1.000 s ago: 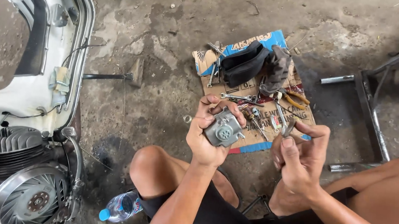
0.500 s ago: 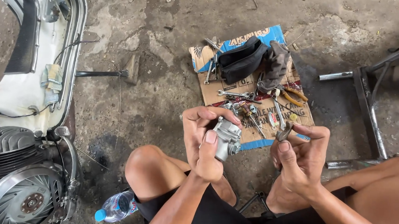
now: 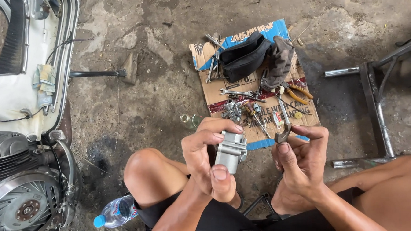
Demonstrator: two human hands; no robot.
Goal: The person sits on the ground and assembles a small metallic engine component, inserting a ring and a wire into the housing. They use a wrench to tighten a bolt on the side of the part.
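Holding the grey metal part (image 3: 231, 152) steady above the knee matters most here: the left hand (image 3: 210, 165) has its fingers clamped round it, thumb below. The right hand (image 3: 301, 158) pinches a small tool (image 3: 283, 133), fingers together. Working over the cardboard sheet (image 3: 244, 89) would likely catch dropped pieces.

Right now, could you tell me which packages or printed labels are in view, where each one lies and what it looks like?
Flattened cardboard box: on the concrete floor ahead of the hands, under tools and a black pouch; brown, with blue and red printed edges.
Plastic bottle: lying by the knee, bottom left; clear with a blue cap, label unclear.
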